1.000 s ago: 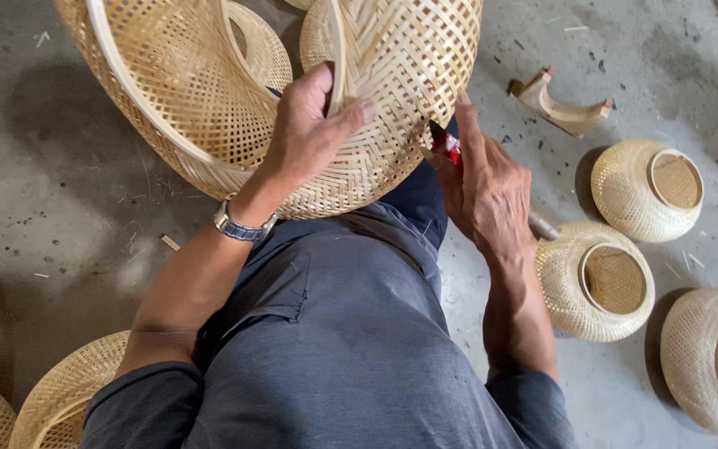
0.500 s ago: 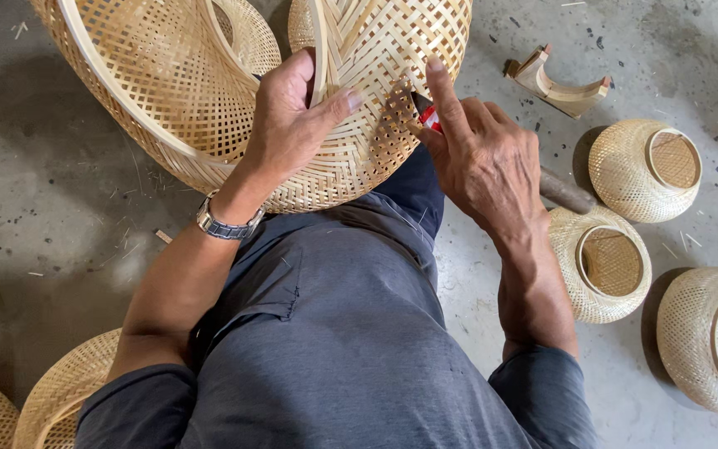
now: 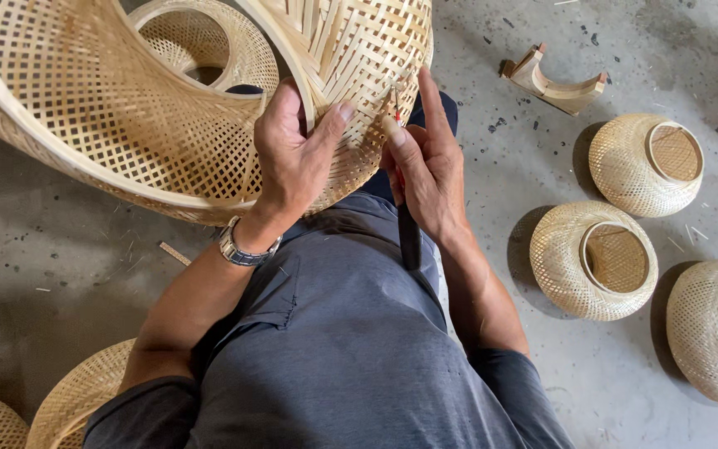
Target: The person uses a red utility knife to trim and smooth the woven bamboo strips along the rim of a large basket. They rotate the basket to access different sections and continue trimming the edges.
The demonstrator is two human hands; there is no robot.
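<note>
Woven bamboo basket sits tilted across the person's lap and knees, its wide open mouth turned up and toward the camera, its rounded outer wall facing down toward the grey trousers. The left hand is clamped over the thick rim, thumb on the outside weave and fingers hooked inside, a metal wristwatch just below it. The right hand lies just beside the left, on the basket's outer wall, closed around a slim dark-handled tool whose long axis runs nearly upright in the picture: the handle hangs down past the palm toward the lap, and the thin tip with a touch of red points up into the weave beside the extended index finger. So the spot being worked lies directly ahead of the right fingertips, between the two hands, with the right hand nearer to it. On the concrete floor to the right stand three smaller woven baskets, well apart from the hands, and a curved wooden piece lies beyond them.
</note>
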